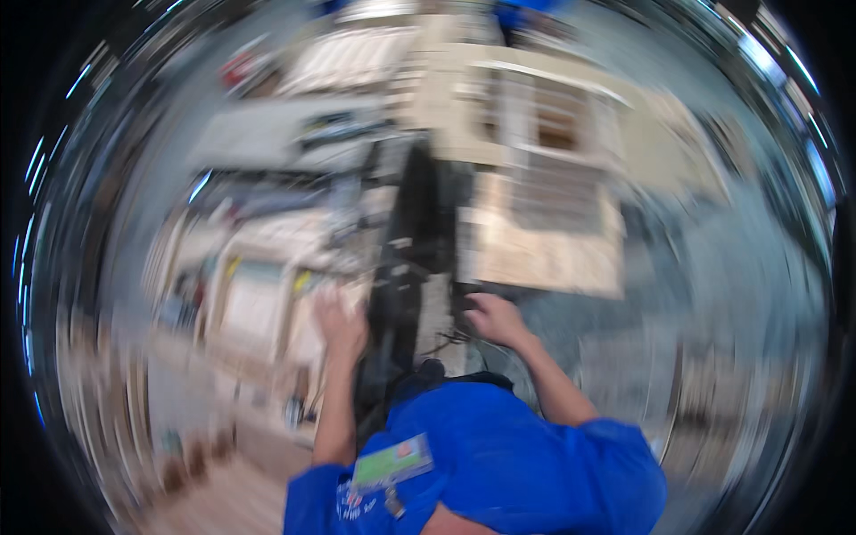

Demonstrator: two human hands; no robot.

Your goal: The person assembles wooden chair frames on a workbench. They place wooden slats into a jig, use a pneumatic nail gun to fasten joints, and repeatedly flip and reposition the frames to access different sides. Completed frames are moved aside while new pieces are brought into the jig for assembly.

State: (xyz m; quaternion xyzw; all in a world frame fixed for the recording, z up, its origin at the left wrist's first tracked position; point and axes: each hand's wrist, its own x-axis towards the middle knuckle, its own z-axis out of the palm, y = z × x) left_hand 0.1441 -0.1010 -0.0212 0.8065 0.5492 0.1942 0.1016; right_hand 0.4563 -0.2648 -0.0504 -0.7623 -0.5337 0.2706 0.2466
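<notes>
A blue shirt (535, 455) with short sleeves (629, 468) was worn, marked with white print (349, 505); a green-and-grey badge (392, 463) was fastened by a clip (394, 504).

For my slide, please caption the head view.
Blurred view: left hand near wooden frame, right hand near pale board.

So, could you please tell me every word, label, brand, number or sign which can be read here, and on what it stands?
Badge: its marks are too blurred to read.
Blue shirt: white print beside the badge, too blurred to read.
No other text can be made out.
</notes>
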